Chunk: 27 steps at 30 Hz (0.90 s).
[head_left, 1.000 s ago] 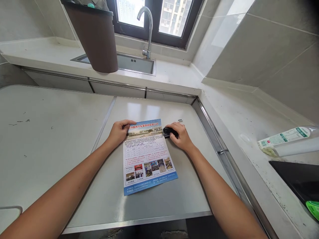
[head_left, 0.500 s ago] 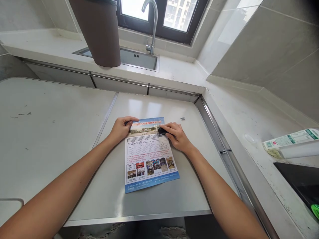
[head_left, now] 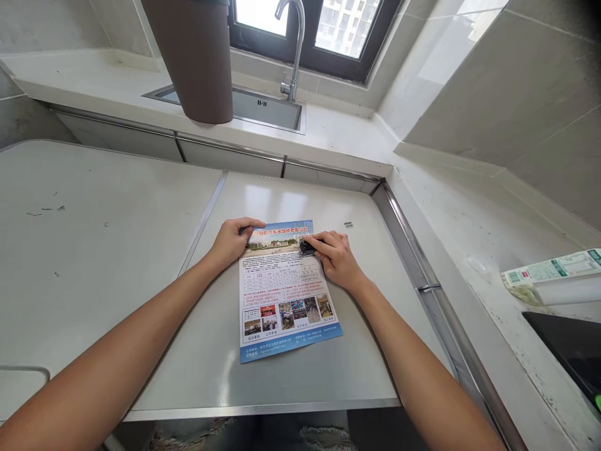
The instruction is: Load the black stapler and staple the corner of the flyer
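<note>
A printed flyer [head_left: 286,294] with blue borders, red headings and small photos lies on the white table [head_left: 300,385]. My left hand [head_left: 232,241] pinches its upper left corner, thumb on top. At the upper right edge, my right hand [head_left: 337,257] grips a small black stapler [head_left: 307,248], fingers over its top and its front end over the paper. Several staples [head_left: 303,229] show in the paper around the stapler's front. Part of the stapler is hidden by my fingers. Two short strips of staples [head_left: 348,223] lie on the table to the right, beyond my right hand.
Loose staples [head_left: 59,208] are scattered on the left half of the table. Behind it, a tall brown bin [head_left: 206,69] stands in front of the sink [head_left: 267,111] and faucet [head_left: 295,50]. On the right ledge lies a green-and-white package [head_left: 554,269] near a black panel [head_left: 568,351].
The whole view has shifted slightly to the right and down at the table. Both hands keep their places on the flyer and the stapler, with hardly any movement.
</note>
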{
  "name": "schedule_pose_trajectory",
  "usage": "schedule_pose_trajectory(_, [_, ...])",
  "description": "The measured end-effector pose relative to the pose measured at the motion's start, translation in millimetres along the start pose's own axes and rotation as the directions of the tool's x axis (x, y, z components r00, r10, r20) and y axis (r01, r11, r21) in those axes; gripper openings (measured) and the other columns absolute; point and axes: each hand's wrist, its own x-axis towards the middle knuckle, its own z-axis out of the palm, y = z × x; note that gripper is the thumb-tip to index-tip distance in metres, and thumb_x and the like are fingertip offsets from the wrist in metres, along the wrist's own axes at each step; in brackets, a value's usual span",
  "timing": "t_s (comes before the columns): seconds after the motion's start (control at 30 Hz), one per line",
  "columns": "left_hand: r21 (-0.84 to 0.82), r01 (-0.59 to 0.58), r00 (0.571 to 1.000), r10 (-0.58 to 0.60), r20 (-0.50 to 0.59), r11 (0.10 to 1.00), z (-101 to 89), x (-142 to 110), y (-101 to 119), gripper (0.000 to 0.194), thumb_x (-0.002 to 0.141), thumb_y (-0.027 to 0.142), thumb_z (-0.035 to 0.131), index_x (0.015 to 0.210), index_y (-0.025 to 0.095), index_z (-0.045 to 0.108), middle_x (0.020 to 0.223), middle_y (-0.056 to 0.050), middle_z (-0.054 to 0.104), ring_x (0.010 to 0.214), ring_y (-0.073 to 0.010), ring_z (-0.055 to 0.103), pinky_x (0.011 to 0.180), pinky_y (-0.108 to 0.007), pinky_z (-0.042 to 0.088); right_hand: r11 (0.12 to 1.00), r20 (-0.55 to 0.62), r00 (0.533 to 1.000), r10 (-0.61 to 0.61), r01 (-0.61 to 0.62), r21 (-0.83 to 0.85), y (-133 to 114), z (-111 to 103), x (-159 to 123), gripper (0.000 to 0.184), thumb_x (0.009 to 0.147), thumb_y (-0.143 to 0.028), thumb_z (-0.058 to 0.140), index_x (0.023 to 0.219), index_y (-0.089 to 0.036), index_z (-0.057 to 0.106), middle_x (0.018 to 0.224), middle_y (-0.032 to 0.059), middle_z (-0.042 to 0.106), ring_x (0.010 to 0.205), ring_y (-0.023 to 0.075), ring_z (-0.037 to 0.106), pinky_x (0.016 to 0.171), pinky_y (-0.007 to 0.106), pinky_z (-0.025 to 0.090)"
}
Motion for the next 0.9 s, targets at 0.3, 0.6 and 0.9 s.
schedule_pose_trajectory(0.3, [0.006,0.021,1.000,-0.021,-0.008,1.000,0.0,-1.1,3.9,0.035,0.089,0.031,0.055,0.106,0.016,0.082,0.099,-0.008,0.078,0.083,-0.0232,0.068,0.077,-0.036,0.053,1.000,0.004,1.000,0.003,-0.003,0.011,1.7,0.0,0.4,0.050,0.103,-0.014,0.046,0.148,-0.033,0.056,0.128,0.0062,0.067,0.116,0.0262,0.056,0.101,0.045,0.037])
schedule_pose_trajectory(0.6, [-0.002,0.020,1.000,-0.020,0.000,1.000,-0.4,-0.9,3.7,0.036,0.090,0.032,0.055,0.107,0.017,0.082,0.100,-0.008,0.079,0.088,-0.0244,0.069,0.080,-0.037,0.055,0.999,0.026,1.000,-0.018,0.019,-0.034,-0.6,-0.5,1.7,0.048,0.102,-0.012,0.046,0.144,-0.029,0.060,0.126,0.0069,0.067,0.114,0.0262,0.056,0.099,0.045,0.036])
schedule_pose_trajectory(0.9, [0.009,0.014,1.000,-0.014,-0.007,1.000,0.4,-1.0,5.3,0.035,0.088,0.030,0.056,0.105,0.018,0.083,0.102,-0.008,0.079,0.089,-0.0245,0.070,0.081,-0.036,0.054,0.999,0.024,1.000,-0.006,0.008,-0.043,-3.9,-0.9,2.7,0.048,0.101,-0.012,0.045,0.142,-0.030,0.061,0.124,0.0070,0.068,0.113,0.0264,0.056,0.099,0.046,0.034])
